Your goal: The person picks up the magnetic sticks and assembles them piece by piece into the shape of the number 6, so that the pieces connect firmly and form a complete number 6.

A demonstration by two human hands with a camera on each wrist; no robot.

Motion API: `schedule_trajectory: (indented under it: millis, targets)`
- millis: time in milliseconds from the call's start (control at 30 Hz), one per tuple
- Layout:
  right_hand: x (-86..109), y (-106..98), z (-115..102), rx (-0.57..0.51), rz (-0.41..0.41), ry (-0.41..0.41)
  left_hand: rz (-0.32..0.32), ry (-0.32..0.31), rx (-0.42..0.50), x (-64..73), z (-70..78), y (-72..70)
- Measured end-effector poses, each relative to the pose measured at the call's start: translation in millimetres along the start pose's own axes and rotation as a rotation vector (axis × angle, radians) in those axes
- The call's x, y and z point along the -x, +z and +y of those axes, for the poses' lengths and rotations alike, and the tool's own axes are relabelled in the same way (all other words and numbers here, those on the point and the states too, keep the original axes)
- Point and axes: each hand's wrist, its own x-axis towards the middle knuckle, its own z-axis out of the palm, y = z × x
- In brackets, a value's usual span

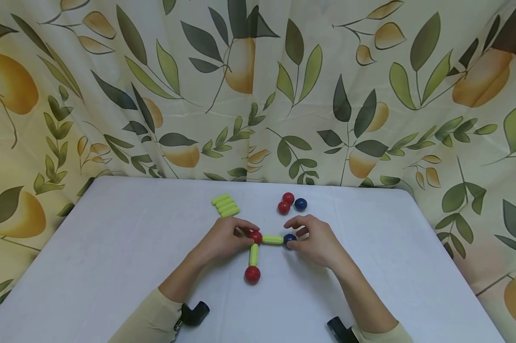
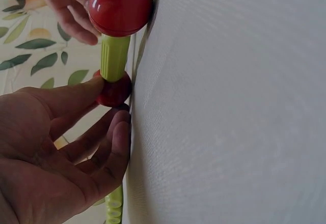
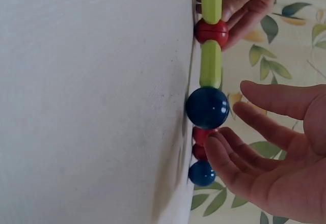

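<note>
Two lime-green ribbed sticks and three balls form an L on the table. The corner red ball (image 1: 255, 237) is pinched between the thumb and fingers of my left hand (image 1: 230, 238). From it one stick (image 1: 272, 240) runs right to a blue ball (image 1: 289, 240); the other stick (image 1: 253, 255) runs toward me to the near red ball (image 1: 252, 275). My right hand (image 1: 318, 240) is around the blue ball, its fingers loosely spread. In the right wrist view, the right thumb stands off the blue ball (image 3: 207, 107); whether another fingertip touches it I cannot tell.
Several loose green sticks (image 1: 225, 205) lie side by side beyond my left hand. Two red balls (image 1: 285, 203) and a blue ball (image 1: 301, 204) sit together beyond my right hand. A patterned curtain (image 1: 258, 95) hangs behind the white table (image 1: 112, 247).
</note>
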Motion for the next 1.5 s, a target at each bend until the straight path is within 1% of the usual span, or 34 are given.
schedule_trajectory:
  millis: [267, 433, 1033, 1500]
  targets:
    - [-5.9, 0.9, 7.6, -0.024, -0.051, 0.054, 0.003, -0.005, 0.006, -0.8, -0.3, 0.2]
    - [-6.6, 1.7, 11.2, -0.027, -0.067, 0.052, 0.007, -0.002, 0.004, -1.3, -1.0, 1.0]
    - [-5.7, 2.2, 14.8, -0.047, -0.07, 0.071, -0.002, 0.004, -0.001, -0.4, -1.3, 1.9]
    - [-7.1, 1.4, 14.5, -0.05, -0.071, 0.062, -0.005, 0.021, -0.012, -1.9, -2.4, 0.2]
